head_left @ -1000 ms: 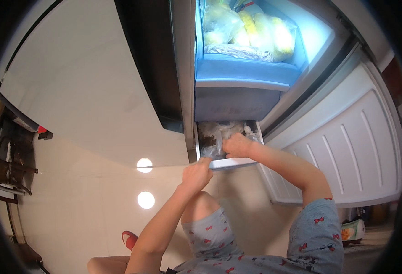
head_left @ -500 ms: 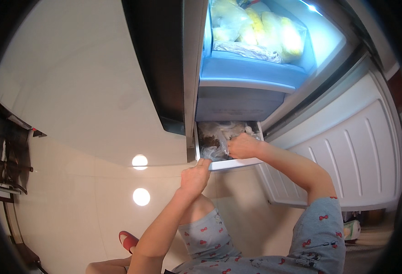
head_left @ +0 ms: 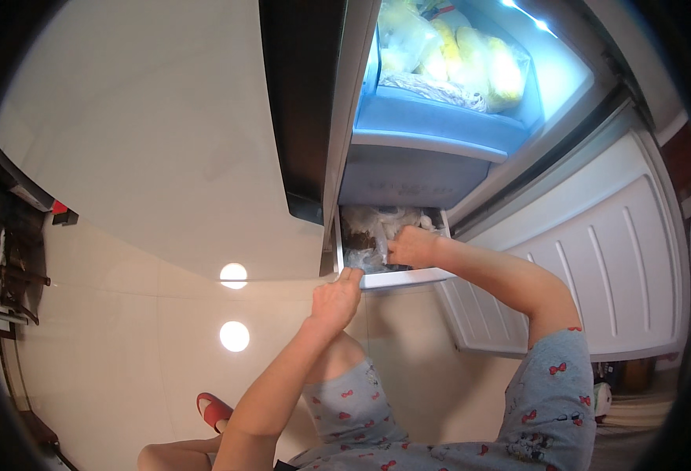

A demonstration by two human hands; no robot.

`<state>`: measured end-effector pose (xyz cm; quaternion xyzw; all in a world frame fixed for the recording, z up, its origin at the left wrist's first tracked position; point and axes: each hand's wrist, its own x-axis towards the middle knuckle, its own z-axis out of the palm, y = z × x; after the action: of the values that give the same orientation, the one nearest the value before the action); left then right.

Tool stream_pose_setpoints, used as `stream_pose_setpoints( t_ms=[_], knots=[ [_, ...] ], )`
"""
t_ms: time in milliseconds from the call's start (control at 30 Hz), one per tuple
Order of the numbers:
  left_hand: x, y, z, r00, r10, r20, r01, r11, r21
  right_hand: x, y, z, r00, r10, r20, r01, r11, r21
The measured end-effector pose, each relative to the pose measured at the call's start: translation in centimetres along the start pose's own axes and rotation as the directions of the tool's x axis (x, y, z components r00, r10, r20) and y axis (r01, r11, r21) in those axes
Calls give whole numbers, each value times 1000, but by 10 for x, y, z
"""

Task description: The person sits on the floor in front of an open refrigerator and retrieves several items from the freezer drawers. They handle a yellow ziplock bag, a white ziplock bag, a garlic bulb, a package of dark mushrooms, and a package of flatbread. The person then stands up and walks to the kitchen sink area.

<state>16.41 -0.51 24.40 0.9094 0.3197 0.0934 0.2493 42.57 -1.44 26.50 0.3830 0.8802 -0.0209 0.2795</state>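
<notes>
A low fridge drawer is pulled out part way. Over its front left corner my left hand is closed, with fingers hooked on the rim. Reaching inside from the right, my right hand has its fingers bent down onto a clear plastic bag; the fingertips are partly hidden. Dark brown food shows through plastic at the drawer's left side. More whitish bags lie along the back of the drawer.
Above sits a blue drawer holding bagged yellow food, under a bright light. The open white ribbed door stands at the right. Left of the fridge is a dark panel. A red slipper is on my foot, over a glossy floor.
My right hand has shifted slightly left within the drawer, and the plastic near it has moved a little. My left hand stays on the drawer rim. The view has shifted slightly.
</notes>
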Motion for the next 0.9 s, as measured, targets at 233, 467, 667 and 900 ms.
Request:
stream_pose_setpoints(
  t_ms=[233, 467, 667, 900],
  knots=[
    [-4, -3, 6, 997, 10, -74, -10, 1000, -9, -16, 16, -33, 997, -15, 77, 17, 1000, -21],
    [-3, -4, 7, 999, -29, -28, 29, 1000, -11, -47, 24, -33, 998, 38, -45, -40, 998, -45],
    [1, -3, 6, 1000, -7, -6, 7, 1000, 19, -47, 9, -6, 967, 42, -251, -93, 976, -196],
    [34, 54, -35, 991, 118, 57, -113, 990, -86, -44, 7, 10, 932, 146, -333, -175, 983, -59]
  ],
)
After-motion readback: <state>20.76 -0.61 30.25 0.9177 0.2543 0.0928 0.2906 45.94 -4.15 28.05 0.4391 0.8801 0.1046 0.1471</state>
